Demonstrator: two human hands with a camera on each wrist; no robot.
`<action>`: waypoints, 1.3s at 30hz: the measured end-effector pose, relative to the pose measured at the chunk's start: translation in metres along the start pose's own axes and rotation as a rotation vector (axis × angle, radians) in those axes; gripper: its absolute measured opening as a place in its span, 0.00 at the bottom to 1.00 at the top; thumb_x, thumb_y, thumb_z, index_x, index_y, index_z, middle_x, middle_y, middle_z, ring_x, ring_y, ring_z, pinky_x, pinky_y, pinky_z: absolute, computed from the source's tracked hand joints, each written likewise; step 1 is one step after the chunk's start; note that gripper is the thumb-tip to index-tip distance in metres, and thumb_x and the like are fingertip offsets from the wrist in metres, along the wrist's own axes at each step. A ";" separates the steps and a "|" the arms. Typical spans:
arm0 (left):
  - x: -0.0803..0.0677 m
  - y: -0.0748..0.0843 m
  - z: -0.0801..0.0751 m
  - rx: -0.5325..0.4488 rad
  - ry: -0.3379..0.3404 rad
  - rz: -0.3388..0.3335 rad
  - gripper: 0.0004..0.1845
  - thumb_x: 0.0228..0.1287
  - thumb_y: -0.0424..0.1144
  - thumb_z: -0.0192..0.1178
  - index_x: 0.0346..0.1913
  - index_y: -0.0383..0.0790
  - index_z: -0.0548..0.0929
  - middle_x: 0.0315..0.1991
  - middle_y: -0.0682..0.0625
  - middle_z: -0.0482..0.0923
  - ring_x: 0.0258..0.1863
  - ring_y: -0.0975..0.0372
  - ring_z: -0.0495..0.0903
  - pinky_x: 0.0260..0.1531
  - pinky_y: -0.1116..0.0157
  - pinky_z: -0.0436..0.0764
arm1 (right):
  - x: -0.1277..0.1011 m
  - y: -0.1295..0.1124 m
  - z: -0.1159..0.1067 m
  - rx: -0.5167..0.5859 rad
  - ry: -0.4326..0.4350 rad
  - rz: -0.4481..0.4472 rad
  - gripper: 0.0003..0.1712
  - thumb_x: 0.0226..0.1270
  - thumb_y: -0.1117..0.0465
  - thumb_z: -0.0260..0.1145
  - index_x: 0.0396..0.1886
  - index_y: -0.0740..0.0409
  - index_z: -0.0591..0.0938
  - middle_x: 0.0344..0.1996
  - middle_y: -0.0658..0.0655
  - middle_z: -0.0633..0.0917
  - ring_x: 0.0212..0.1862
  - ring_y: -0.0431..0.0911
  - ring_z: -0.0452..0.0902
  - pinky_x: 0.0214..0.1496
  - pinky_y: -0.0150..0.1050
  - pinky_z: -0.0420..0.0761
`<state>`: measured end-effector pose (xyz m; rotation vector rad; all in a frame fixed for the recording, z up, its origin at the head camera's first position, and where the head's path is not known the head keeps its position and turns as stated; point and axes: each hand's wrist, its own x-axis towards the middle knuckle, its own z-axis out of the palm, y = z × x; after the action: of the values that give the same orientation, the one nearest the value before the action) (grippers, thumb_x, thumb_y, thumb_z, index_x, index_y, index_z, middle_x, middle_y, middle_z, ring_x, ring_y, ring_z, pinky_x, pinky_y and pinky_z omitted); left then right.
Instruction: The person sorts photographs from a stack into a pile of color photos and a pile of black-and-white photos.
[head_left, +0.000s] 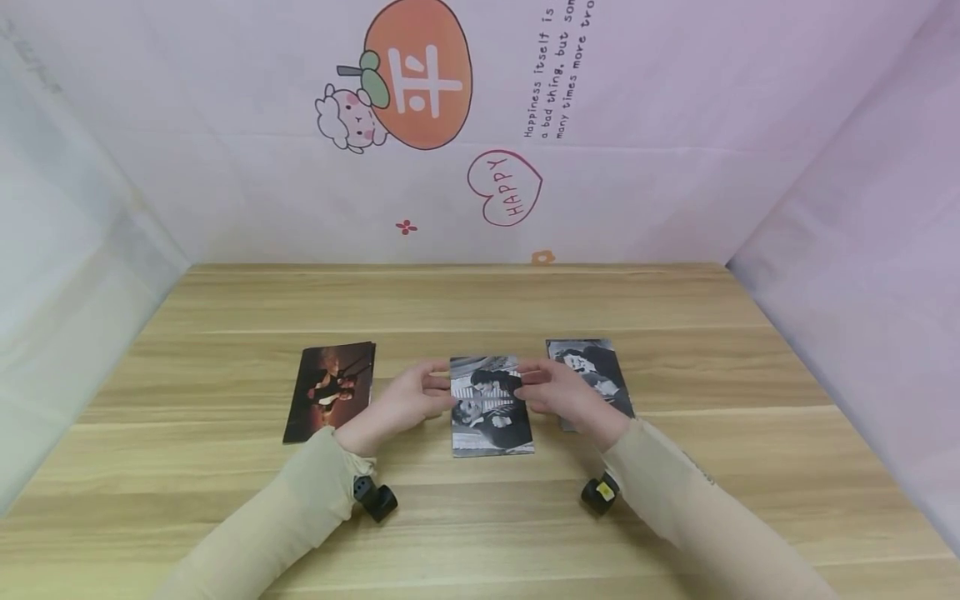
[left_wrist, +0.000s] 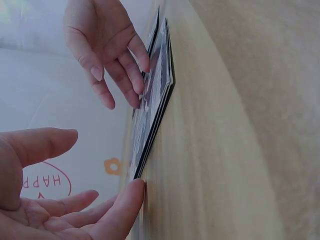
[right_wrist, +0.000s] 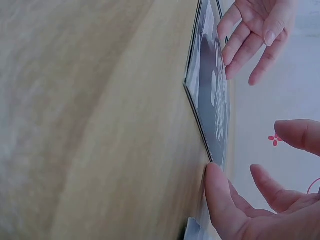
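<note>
A small stack of black-and-white photo cards (head_left: 491, 408) lies flat on the wooden table in front of me, its top print showing people. My left hand (head_left: 408, 400) is at the stack's left edge, fingertips touching it and thumb raised clear. At the opposite edge, my right hand (head_left: 562, 396) touches with its fingertips, its thumb likewise lifted away. Both hands have relaxed, partly straight fingers. In the left wrist view the stack (left_wrist: 156, 107) shows several thin layers with dark edges. The right wrist view shows an index fingertip (right_wrist: 215, 172) against the stack's corner.
On the left lies a dark reddish-brown photo stack (head_left: 330, 392). Another black-and-white photo stack (head_left: 600, 367) sits on the right, partly hidden beneath my right hand and wrist. A white printed cloth (head_left: 637, 192) rises behind the wooden table (head_left: 465, 300) and along both sides.
</note>
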<state>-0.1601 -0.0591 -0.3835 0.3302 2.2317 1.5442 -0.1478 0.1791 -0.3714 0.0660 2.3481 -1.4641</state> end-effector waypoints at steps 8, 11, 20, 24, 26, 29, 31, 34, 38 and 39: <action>0.000 -0.002 0.001 -0.034 -0.003 -0.003 0.33 0.61 0.29 0.58 0.67 0.23 0.59 0.58 0.27 0.71 0.57 0.43 0.74 0.48 0.58 0.81 | 0.000 0.000 0.002 -0.022 0.017 0.013 0.27 0.65 0.65 0.61 0.63 0.64 0.69 0.62 0.68 0.71 0.61 0.59 0.70 0.56 0.46 0.78; -0.001 -0.003 0.001 -0.041 0.000 -0.001 0.33 0.61 0.30 0.58 0.67 0.24 0.59 0.58 0.28 0.70 0.57 0.43 0.74 0.49 0.58 0.81 | 0.000 -0.001 0.002 -0.022 0.027 0.015 0.26 0.66 0.64 0.61 0.63 0.64 0.70 0.62 0.68 0.71 0.61 0.59 0.70 0.56 0.46 0.78; -0.003 0.000 0.002 -0.035 0.012 -0.009 0.32 0.62 0.31 0.58 0.67 0.25 0.61 0.59 0.30 0.70 0.58 0.43 0.72 0.50 0.58 0.81 | 0.001 0.002 0.002 -0.009 0.036 -0.012 0.25 0.65 0.65 0.61 0.62 0.65 0.70 0.61 0.68 0.72 0.60 0.59 0.71 0.57 0.46 0.78; -0.004 -0.001 0.002 -0.040 0.011 -0.012 0.32 0.62 0.32 0.58 0.67 0.26 0.61 0.60 0.30 0.70 0.58 0.44 0.73 0.49 0.58 0.81 | 0.001 0.003 0.002 0.002 0.038 -0.024 0.25 0.65 0.65 0.61 0.61 0.66 0.71 0.60 0.68 0.73 0.60 0.59 0.71 0.57 0.47 0.78; -0.004 -0.001 0.002 -0.041 0.009 -0.011 0.31 0.63 0.31 0.58 0.67 0.26 0.61 0.60 0.30 0.69 0.58 0.43 0.73 0.49 0.58 0.81 | 0.000 0.004 0.002 0.006 0.041 -0.033 0.25 0.64 0.66 0.61 0.60 0.67 0.71 0.60 0.68 0.73 0.59 0.59 0.72 0.57 0.46 0.78; -0.004 -0.002 0.002 -0.039 0.009 -0.009 0.31 0.62 0.32 0.58 0.67 0.26 0.62 0.60 0.30 0.69 0.58 0.44 0.73 0.49 0.58 0.81 | 0.000 0.005 0.002 0.010 0.040 -0.053 0.24 0.64 0.66 0.60 0.60 0.69 0.71 0.59 0.69 0.73 0.59 0.58 0.72 0.57 0.46 0.78; -0.004 -0.002 0.003 -0.037 0.011 -0.003 0.31 0.62 0.32 0.58 0.67 0.26 0.61 0.60 0.30 0.69 0.57 0.44 0.73 0.49 0.58 0.81 | -0.001 0.005 0.002 0.018 0.040 -0.064 0.24 0.64 0.66 0.60 0.60 0.70 0.71 0.59 0.69 0.73 0.58 0.59 0.73 0.57 0.46 0.78; -0.004 -0.002 0.004 -0.044 0.016 0.004 0.32 0.62 0.31 0.58 0.67 0.26 0.61 0.60 0.30 0.69 0.57 0.44 0.74 0.48 0.58 0.81 | -0.001 0.006 0.002 0.041 0.041 -0.077 0.25 0.64 0.67 0.60 0.60 0.71 0.70 0.59 0.70 0.73 0.59 0.59 0.72 0.58 0.46 0.77; -0.005 -0.002 0.005 -0.049 0.024 0.027 0.34 0.61 0.31 0.59 0.68 0.27 0.59 0.59 0.30 0.70 0.55 0.44 0.75 0.47 0.59 0.82 | 0.000 0.009 0.002 0.095 0.047 -0.099 0.26 0.63 0.68 0.60 0.61 0.71 0.69 0.59 0.71 0.71 0.60 0.60 0.71 0.59 0.46 0.76; -0.005 -0.003 0.005 -0.049 0.028 0.036 0.35 0.61 0.30 0.59 0.69 0.27 0.58 0.58 0.30 0.70 0.54 0.44 0.76 0.47 0.60 0.82 | 0.000 0.009 0.002 0.106 0.050 -0.104 0.27 0.62 0.69 0.61 0.61 0.71 0.68 0.60 0.71 0.71 0.60 0.60 0.70 0.60 0.46 0.76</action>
<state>-0.1537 -0.0579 -0.3864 0.3376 2.2163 1.6287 -0.1446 0.1812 -0.3801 0.0084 2.3430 -1.6544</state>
